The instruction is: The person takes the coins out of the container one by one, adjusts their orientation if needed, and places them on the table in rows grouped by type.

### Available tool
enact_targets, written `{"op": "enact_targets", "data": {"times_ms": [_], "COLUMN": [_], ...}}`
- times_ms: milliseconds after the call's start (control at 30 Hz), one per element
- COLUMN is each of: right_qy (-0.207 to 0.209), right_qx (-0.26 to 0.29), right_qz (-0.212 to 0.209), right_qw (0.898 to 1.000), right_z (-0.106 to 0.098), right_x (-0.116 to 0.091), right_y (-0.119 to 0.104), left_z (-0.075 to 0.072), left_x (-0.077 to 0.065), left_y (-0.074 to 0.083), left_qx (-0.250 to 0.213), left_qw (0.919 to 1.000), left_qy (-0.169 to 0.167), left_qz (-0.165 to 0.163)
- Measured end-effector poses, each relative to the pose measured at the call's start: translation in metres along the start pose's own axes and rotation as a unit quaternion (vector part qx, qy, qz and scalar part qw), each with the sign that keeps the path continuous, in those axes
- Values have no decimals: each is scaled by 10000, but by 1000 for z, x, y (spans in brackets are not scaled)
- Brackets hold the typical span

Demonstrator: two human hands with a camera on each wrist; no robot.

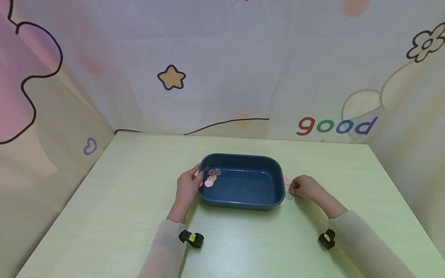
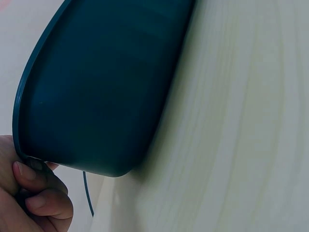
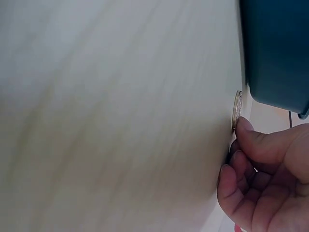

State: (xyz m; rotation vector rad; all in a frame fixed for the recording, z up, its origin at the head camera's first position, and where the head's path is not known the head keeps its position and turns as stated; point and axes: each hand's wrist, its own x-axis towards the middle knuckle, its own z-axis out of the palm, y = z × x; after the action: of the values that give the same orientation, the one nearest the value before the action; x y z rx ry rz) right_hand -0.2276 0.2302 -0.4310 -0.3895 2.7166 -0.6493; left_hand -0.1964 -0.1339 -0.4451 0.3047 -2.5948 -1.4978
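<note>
A dark blue rectangular basin [image 1: 243, 204] stands on the table. My left hand [image 1: 187, 187] grips its left rim, thumb over the edge; in the left wrist view the fingers [image 2: 46, 203] curl beneath the rim. Several round coins [image 1: 213, 178], pinkish and silvery-gold, lie inside at the left end. At the basin's right side my right hand [image 1: 307, 188] is low over the table, its thumb and fingertips on the edge of a shiny coin [image 1: 289, 195]. The right wrist view has this coin [image 3: 237, 109] at the thumb tip. Just behind lies a pinkish coin [image 1: 286, 180], partly hidden.
The pale wood-grain table [image 1: 250, 243] meets a printed cloth backdrop [image 1: 222, 77] at the back, with more cloth at both sides. Black wrist cameras [image 1: 192, 238] are strapped over both sleeves.
</note>
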Motion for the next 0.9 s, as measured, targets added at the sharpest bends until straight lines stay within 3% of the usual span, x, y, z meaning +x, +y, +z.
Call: {"op": "enact_targets", "data": {"times_ms": [267, 467, 700, 900], "right_qy": [89, -374, -621, -406], "right_qx": [-39, 686, 1072, 785], "right_qz": [-216, -81, -308, -538], "right_qw": [9997, 9969, 9918, 9946], "right_z": [0, -9, -32, -60], "right_x": [-1, 1, 2, 5], "right_y": [0, 11, 8, -12], "left_z": [-1, -2, -2, -1], "left_x": [-1, -1, 0, 0], "left_y": [0, 1, 1, 0], "left_qx": [-53, -78, -49, 7], "left_qw": [10000, 10000, 10000, 10000], "left_qy": [-6, -34, -30, -44], "left_qz": [-69, 18, 43, 0]}}
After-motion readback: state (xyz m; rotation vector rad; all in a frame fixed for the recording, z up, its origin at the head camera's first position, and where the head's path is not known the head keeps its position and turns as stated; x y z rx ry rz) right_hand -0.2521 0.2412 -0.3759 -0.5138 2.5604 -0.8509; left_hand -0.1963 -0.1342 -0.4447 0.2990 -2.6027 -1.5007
